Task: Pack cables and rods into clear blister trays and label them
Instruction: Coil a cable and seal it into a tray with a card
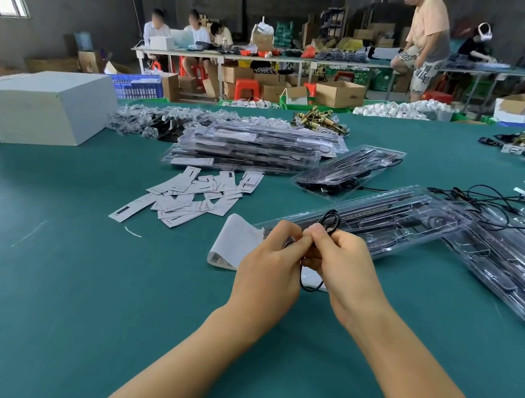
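- Your left hand (pixel 269 262) and right hand (pixel 343 268) meet over the green table (pixel 65 287), each grip pinched on the thin black cable (pixel 329 222).
- One cable loop rises above your fingers; another hangs below.
- A clear blister tray (pixel 390 216) lies just beyond, with white labels (pixel 192 195) scattered to the left.

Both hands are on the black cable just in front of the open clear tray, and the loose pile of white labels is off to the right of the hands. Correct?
Not quite. In the head view the white labels lie left of the hands. The rest holds: left hand and right hand grip the black cable by the clear tray.
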Demonstrator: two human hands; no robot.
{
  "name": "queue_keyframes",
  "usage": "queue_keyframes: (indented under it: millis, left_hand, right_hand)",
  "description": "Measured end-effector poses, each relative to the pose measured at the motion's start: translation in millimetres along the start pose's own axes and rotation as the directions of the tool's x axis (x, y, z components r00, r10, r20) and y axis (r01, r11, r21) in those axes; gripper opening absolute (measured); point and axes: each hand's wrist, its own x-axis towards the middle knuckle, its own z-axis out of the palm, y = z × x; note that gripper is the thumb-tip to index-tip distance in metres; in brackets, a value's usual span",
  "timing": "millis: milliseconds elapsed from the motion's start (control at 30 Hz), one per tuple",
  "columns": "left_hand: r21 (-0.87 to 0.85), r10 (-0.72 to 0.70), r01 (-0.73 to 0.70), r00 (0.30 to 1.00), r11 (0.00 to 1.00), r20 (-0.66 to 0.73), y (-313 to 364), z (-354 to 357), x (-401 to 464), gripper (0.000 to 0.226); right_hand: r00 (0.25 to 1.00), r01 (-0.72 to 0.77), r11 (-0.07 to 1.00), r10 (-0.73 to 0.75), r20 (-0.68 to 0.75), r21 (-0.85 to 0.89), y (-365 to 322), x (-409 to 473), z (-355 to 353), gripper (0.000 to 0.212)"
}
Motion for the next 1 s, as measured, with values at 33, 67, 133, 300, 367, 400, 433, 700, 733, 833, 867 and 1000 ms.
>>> queue_keyframes:
  millis: [33, 67, 133, 300, 367, 400, 433, 700, 733, 833, 867, 1000]
  left_hand:
    - [-0.013, 0.007, -0.007, 1.000, 1.000, -0.001, -1, 0, 1, 0.037]
    - [-0.021, 0.016, -0.016, 1.000, 1.000, 0.001, -1, 0, 1, 0.037]
    - [-0.035, 0.038, -0.038, 0.999, 0.999, 0.004, -2, 0, 1, 0.036]
    - [-0.112, 0.075, -0.075, 0.997, 0.991, -0.009, -3, 5, 0, 0.035]
    - [-0.104, 0.081, -0.083, 0.996, 0.991, -0.028, -3, 7, 0, 0.035]
    - [-0.088, 0.078, -0.081, 0.996, 0.993, -0.038, -3, 7, -1, 0.033]
    - [-0.070, 0.068, -0.071, 0.997, 0.995, -0.047, -3, 8, -2, 0.031]
    - [0.046, -0.016, 0.023, 0.989, 0.999, -0.147, -6, 7, -2, 0.007]
    - [0.109, -0.013, 0.033, 0.982, 0.993, -0.186, -4, 6, -2, 0.005]
    - [0.205, -0.084, 0.126, 0.976, 0.971, -0.203, -3, 3, -1, 0.009]
    - [0.158, -0.175, 0.198, 0.974, 0.967, -0.147, -3, 3, -1, 0.013]
    - [-0.311, -0.499, 0.484, 0.866, 0.818, 0.033, -1, 3, -1, 0.024]
  right_hand:
    - [1.000, -0.008, 1.000, 0.008, -0.007, 0.016, 0, 0, 0, 0.027]
    - [1.000, -0.015, 1.000, 0.015, -0.019, 0.026, 1, 0, 0, 0.027]
    - [0.999, -0.020, 0.999, 0.021, -0.048, 0.027, 3, 1, -1, 0.026]
    - [0.994, -0.037, 0.997, 0.045, -0.102, 0.075, 6, 4, -1, 0.029]
    - [0.988, -0.063, 0.990, 0.080, -0.134, 0.129, 4, 9, -6, 0.030]
    - [0.984, -0.077, 0.985, 0.101, -0.148, 0.156, 3, 11, -9, 0.030]
    - [0.979, -0.090, 0.979, 0.120, -0.162, 0.182, 2, 13, -12, 0.029]
    - [0.961, -0.123, 0.912, 0.208, -0.184, 0.391, -11, 21, -28, 0.023]
    - [0.962, -0.123, 0.907, 0.209, -0.176, 0.402, -13, 21, -29, 0.024]
    - [0.968, -0.128, 0.893, 0.208, -0.143, 0.431, -15, 21, -30, 0.023]
    - [0.970, -0.132, 0.893, 0.206, -0.130, 0.430, -14, 21, -30, 0.023]
    - [0.979, -0.152, 0.916, 0.190, -0.069, 0.372, -12, 21, -30, 0.024]
